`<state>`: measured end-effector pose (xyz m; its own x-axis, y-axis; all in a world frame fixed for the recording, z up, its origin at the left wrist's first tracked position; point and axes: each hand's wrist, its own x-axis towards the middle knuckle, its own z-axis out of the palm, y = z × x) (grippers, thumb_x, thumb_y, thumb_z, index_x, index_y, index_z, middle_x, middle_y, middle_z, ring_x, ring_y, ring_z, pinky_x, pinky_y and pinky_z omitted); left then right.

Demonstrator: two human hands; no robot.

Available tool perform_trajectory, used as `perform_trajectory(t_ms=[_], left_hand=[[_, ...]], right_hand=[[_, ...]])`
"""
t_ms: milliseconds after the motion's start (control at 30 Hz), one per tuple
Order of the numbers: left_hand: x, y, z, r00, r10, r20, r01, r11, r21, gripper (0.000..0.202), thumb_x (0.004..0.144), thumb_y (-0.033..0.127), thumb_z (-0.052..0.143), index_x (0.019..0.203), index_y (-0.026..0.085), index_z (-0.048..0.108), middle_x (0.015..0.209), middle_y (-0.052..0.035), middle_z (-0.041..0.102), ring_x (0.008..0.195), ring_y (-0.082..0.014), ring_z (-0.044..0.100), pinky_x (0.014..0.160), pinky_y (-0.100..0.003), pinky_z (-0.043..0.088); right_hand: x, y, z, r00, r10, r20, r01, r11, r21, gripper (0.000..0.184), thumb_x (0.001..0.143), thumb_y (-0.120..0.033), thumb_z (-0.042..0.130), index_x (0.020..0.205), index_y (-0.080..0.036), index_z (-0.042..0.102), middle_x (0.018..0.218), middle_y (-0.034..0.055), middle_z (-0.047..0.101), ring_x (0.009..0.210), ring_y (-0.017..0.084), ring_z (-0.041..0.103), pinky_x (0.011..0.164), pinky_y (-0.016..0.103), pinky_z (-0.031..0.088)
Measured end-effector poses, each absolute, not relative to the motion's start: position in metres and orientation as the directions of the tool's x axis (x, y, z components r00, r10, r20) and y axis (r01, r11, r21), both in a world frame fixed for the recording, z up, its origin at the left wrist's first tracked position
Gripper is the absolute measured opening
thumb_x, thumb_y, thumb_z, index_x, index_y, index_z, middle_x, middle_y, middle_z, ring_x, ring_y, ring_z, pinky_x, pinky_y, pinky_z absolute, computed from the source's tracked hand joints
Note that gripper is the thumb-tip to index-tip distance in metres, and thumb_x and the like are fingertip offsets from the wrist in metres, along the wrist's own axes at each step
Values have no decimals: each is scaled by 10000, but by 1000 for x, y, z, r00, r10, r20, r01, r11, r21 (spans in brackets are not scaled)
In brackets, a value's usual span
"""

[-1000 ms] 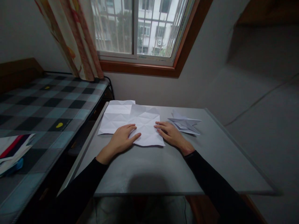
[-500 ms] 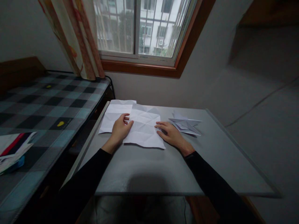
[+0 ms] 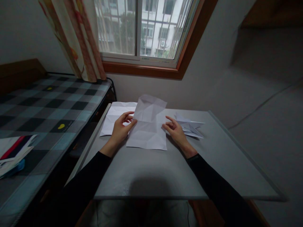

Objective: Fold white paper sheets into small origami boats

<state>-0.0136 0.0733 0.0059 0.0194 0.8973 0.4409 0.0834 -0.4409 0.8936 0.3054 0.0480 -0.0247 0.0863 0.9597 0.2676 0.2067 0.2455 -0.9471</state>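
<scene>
A creased white sheet of paper [image 3: 148,126] stands half raised on the grey table [image 3: 165,170], its far half lifted toward the window and its near edge resting on the tabletop. My left hand [image 3: 120,127] pinches the sheet's left edge between thumb and fingers. My right hand [image 3: 174,129] pinches the right edge the same way. A second creased white sheet [image 3: 113,119] lies flat behind my left hand.
A folded paper piece [image 3: 190,127] lies on the table just beyond my right hand. A bed with a checked cover [image 3: 47,104] stands close on the left, with a striped cloth [image 3: 11,151] at its near end. The window [image 3: 139,28] and curtain [image 3: 78,41] are straight ahead.
Both hands went from lying flat on the sheet to gripping its side edges, and the sheet's far half rose off the table.
</scene>
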Motion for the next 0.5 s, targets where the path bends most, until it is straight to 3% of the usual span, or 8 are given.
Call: perform_trajectory(t_ms=[167,300,400,500], left_hand=[[-20,78,6,-12,839,544,134,-538,832,362,858,382,916,1174,236,815,1092,-57,840,998,-231,759,942,-398,570],[-25,74,14,-23,753,658,195,-642,742,208,905,376,897,1046,242,826,1065,-48,834,1037,-238,759,996,-425,582],[-28,67,26,8,682,732,211,-716,665,150,933,389,870,971,251,823,1012,-47,836,1039,-256,764,1000,-451,596],[-33,63,36,86,629,773,214,-769,602,50,969,316,820,950,272,833,1030,-46,858,1062,-266,773,1051,-489,582]], right_hand=[[302,46,-9,226,908,354,122,334,-935,682,831,-441,937,1453,-278,709,922,-17,789,855,190,749,893,390,638],[301,37,5,301,793,529,280,457,-844,418,847,-424,929,1223,-279,819,1004,25,841,947,242,786,933,434,648],[305,25,18,233,701,674,449,537,-714,218,938,-470,860,1037,-276,849,1070,58,856,1010,281,789,993,489,641],[312,18,31,37,651,758,504,643,-576,183,1032,-450,755,1056,-305,864,1149,63,869,1111,309,786,1068,549,607]])
